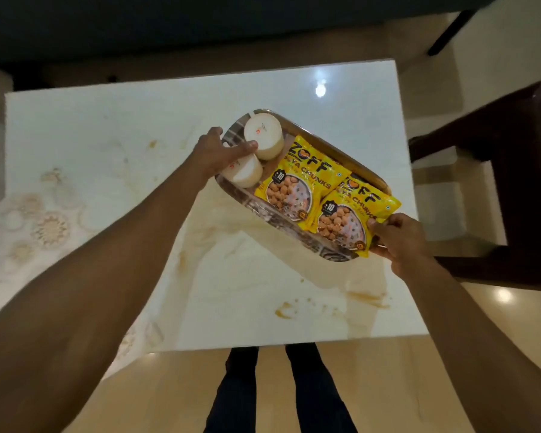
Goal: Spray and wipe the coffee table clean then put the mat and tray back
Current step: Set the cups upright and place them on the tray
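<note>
A shiny metal tray [272,218] is held above the white coffee table [113,126], tilted toward the right. It carries two upturned white cups [263,135] and two yellow soya chunk packets [297,182]. My left hand [219,151] grips the tray's far left end, with the thumb against a cup. At the near right end my right hand [397,235] holds the tray, with fingers over a packet corner. A lace-patterned mat [41,226] lies at the table's left side. Brown stains [366,296] mark the tabletop near the front right.
A dark wooden chair [497,189] stands right of the table. A dark sofa [200,23] runs along the far side. My legs [278,392] stand on the glossy floor at the table's near edge.
</note>
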